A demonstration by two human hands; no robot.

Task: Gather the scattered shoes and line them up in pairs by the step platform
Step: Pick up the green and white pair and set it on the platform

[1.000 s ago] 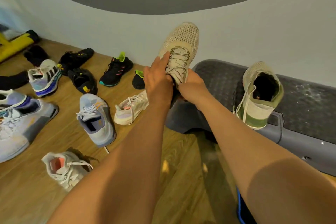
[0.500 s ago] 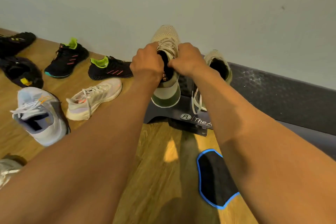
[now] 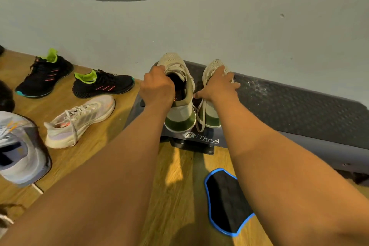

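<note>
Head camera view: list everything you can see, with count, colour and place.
dark grey textured step platform: one, against the wall, right.
beige mesh sneakers with green heels: two, side by side on the platform's left end.
black knit sneakers with neon green collars: two, floor by the wall, left.
cream laced sneaker with orange accents: one, floor left of the platform.
pale grey sneaker: one, left edge, cut off.
black oval pad with blue rim: one, floor before the platform.
wooden floor: one, light brown.
plain wall: one, pale grey, behind everything.
left hand: one, grips the collar of the left beige sneaker.
right hand: one, fingers straight, rests on the right beige sneaker.
</note>
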